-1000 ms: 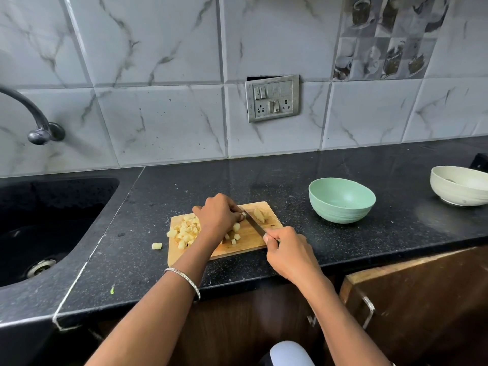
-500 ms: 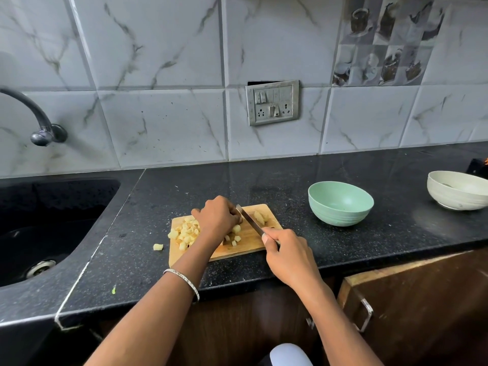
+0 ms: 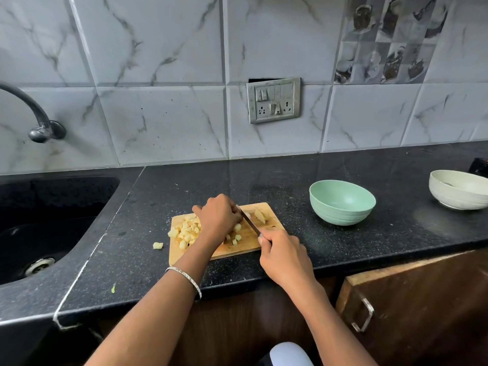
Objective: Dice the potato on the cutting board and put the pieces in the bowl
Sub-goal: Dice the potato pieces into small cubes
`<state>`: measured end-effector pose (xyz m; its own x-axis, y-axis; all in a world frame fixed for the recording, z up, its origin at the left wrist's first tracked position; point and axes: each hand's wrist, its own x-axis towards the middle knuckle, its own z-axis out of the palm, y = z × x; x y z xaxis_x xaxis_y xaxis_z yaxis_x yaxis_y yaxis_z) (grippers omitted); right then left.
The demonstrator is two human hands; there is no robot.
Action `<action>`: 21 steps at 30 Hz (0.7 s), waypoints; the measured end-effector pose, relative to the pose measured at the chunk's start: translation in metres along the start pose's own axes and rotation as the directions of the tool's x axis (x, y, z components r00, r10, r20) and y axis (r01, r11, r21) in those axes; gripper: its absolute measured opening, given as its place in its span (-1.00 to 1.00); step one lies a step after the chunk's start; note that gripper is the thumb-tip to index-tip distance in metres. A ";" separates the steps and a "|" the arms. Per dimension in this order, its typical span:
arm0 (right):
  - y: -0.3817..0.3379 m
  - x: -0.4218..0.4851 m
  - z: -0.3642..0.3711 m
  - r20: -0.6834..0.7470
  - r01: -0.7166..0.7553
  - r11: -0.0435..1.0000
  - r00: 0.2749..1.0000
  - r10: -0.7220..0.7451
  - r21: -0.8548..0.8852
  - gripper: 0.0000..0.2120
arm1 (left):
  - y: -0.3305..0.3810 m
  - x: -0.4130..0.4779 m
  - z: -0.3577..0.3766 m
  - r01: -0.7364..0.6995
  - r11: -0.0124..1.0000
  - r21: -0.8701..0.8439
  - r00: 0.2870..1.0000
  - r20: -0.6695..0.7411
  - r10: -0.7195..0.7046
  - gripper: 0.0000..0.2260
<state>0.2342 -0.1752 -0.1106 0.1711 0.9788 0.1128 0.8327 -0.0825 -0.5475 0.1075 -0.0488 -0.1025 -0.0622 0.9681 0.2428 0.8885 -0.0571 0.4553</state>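
Left hand [image 3: 219,217]: knuckles up, fingers curled down onto the middle of the cutting board [image 3: 247,248], right against the blade. What sits under the fingers is hidden, so I cannot tell whether they pin a piece. Bangle [image 3: 184,276] on that wrist.

Right hand [image 3: 284,256]: fingers wrapped round the handle of the knife [image 3: 249,220], at the board's front right corner. I read the blade as running diagonally toward the board's far edge.

Diced pieces [image 3: 186,231]: heaped on the board's left half, a few more scattered near its front edge beside the blade. One uncut potato chunk [image 3: 260,215] lies near the far right corner.

Stray cube [image 3: 158,245]: on the counter [image 3: 264,180], just off the board's left edge.

Green bowl [image 3: 342,202]: upright on the counter, right of the board, apart from it. White bowl [image 3: 459,190] near the counter's right edge. Sink [image 3: 47,220] at the left end
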 end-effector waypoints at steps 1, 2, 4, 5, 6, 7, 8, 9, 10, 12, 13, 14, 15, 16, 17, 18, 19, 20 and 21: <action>-0.001 0.000 0.001 0.008 -0.008 1.000 1.000 0.008 -0.013 -0.72 | -0.001 0.000 0.001 0.000 1.000 0.002 1.000 -0.003 0.000 -0.93; -0.003 0.000 0.001 0.014 -0.015 1.000 1.000 0.015 -0.023 -0.71 | -0.001 0.001 0.001 -0.001 1.000 0.002 1.000 -0.008 0.001 -0.93; -0.004 0.000 0.001 0.030 -0.018 0.999 0.999 0.018 -0.027 -0.70 | -0.002 0.001 0.002 -0.005 1.000 0.001 1.000 -0.018 0.005 -0.92; -0.004 0.001 0.001 0.042 -0.021 1.000 0.999 0.021 -0.016 -0.71 | -0.002 0.001 0.002 -0.011 1.000 0.007 1.000 -0.018 0.011 -0.91; -0.003 0.001 -0.001 0.057 -0.024 1.000 0.998 0.024 0.003 -0.72 | -0.001 0.001 0.002 -0.022 1.000 0.015 1.000 -0.021 0.022 -0.91; -0.002 0.001 -0.004 0.069 -0.026 0.999 0.997 0.024 0.030 -0.72 | -0.001 0.001 0.002 -0.030 0.999 0.023 0.999 -0.025 0.030 -0.91; 0.000 0.002 -0.006 0.073 -0.028 0.998 0.997 0.024 0.061 -0.73 | -0.001 0.001 0.002 -0.033 0.999 0.028 0.999 -0.031 0.034 -0.91; 0.002 0.002 -0.008 0.079 -0.032 0.995 0.997 0.025 0.094 -0.72 | -0.001 0.000 0.001 -0.033 0.999 0.034 0.999 -0.036 0.035 -0.92; 0.005 0.001 -0.011 0.086 -0.039 0.991 0.996 0.028 0.128 -0.71 | -0.003 0.000 0.000 -0.032 0.999 0.041 0.999 -0.042 0.034 -0.92; 0.012 -0.002 -0.014 0.080 -0.050 0.982 0.996 0.036 0.182 -0.69 | -0.005 0.000 -0.003 -0.035 0.998 0.056 0.997 -0.066 0.039 -0.94; 0.015 -0.003 -0.015 0.063 -0.047 0.980 0.997 0.036 0.192 -0.68 | -0.007 0.000 -0.005 -0.037 0.997 0.061 0.996 -0.074 0.041 -0.94; 0.017 -0.003 -0.015 0.037 -0.039 0.982 0.999 0.033 0.186 -0.67 | -0.009 0.000 -0.008 -0.033 0.998 0.061 0.997 -0.074 0.038 -0.95; 0.019 -0.002 -0.015 0.010 -0.031 0.985 0.999 0.030 0.168 -0.66 | -0.010 -0.001 -0.010 -0.028 0.998 0.059 0.997 -0.064 0.032 -0.94; 0.019 -0.002 -0.015 -0.007 -0.031 0.989 0.999 0.032 0.145 -0.66 | -0.011 -0.001 -0.013 -0.023 0.998 0.055 0.999 -0.048 0.026 -0.94; 0.018 -0.001 -0.015 -0.018 -0.037 0.992 0.999 0.039 0.120 -0.67 | -0.011 -0.001 -0.015 -0.019 0.999 0.051 0.999 -0.032 0.021 -0.93; 0.017 0.000 -0.013 -0.020 -0.046 0.995 0.999 0.048 0.091 -0.68 | -0.010 -0.001 -0.017 -0.019 0.999 0.047 1.000 -0.022 0.020 -0.91; 0.015 0.000 -0.013 -0.015 -0.048 0.997 0.999 0.049 0.063 -0.70 | -0.010 -0.002 -0.019 -0.021 0.999 0.042 1.000 -0.019 0.022 -0.88; 0.014 -0.001 -0.012 -0.006 -0.041 0.998 0.999 0.041 0.042 -0.71 | -0.009 -0.002 -0.020 -0.023 0.999 0.035 1.000 -0.017 0.023 -0.85; 0.012 -0.001 -0.010 0.007 -0.031 0.999 1.000 0.030 0.038 -0.72 | -0.008 -0.003 -0.021 -0.026 0.999 0.029 0.999 -0.020 0.027 -0.80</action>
<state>0.2494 -0.1791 -0.1090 0.1925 0.9771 0.0902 0.8063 -0.1051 -0.5821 0.0907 -0.0559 -0.0890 -0.0475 0.9612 0.2719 0.9026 -0.0754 0.4239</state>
